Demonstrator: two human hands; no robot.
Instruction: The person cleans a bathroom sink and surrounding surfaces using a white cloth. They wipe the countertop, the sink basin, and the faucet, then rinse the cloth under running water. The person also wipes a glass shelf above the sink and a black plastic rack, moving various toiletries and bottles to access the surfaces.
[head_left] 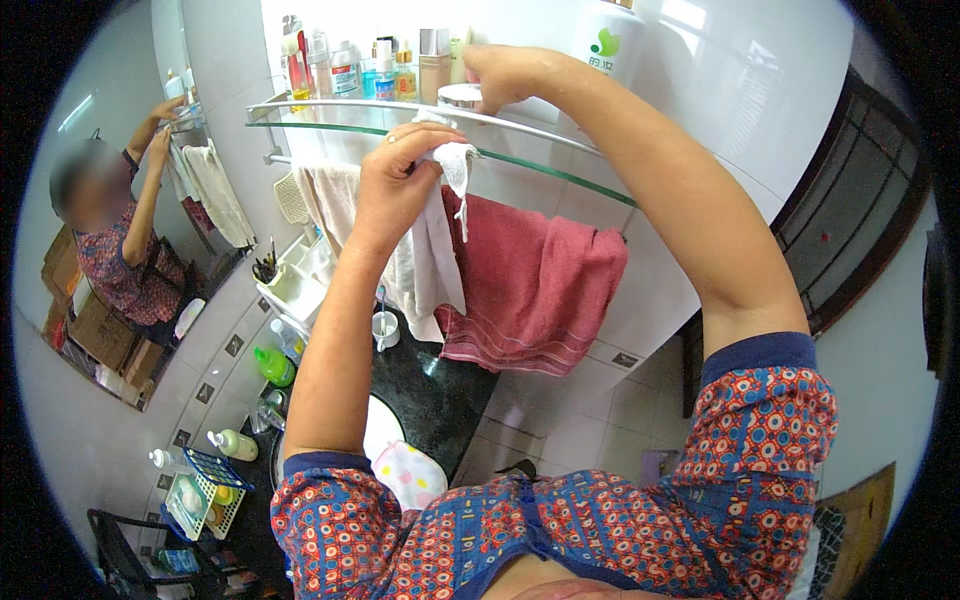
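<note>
My left hand (400,175), with a ring on one finger, is closed around a white cloth (457,168) at the front rail of the glass shelf (560,175). A corner of the cloth hangs down from the fist. Farther back, above the shelf, my right hand (505,78) curls its fingers at the right side of a round, silver-topped jar (460,95); part of its grip is hidden. To the jar's left stand a beige bottle (434,65), an amber bottle (405,75) and several other small bottles. A large white bottle (605,45) is behind my right wrist.
Below the shelf hang a red towel (535,275) and pale towels (335,200). Lower down are a black counter (430,375), a white cup (385,330), a green bottle (273,367) and a basket (205,495). A mirror (110,130) covers the left wall.
</note>
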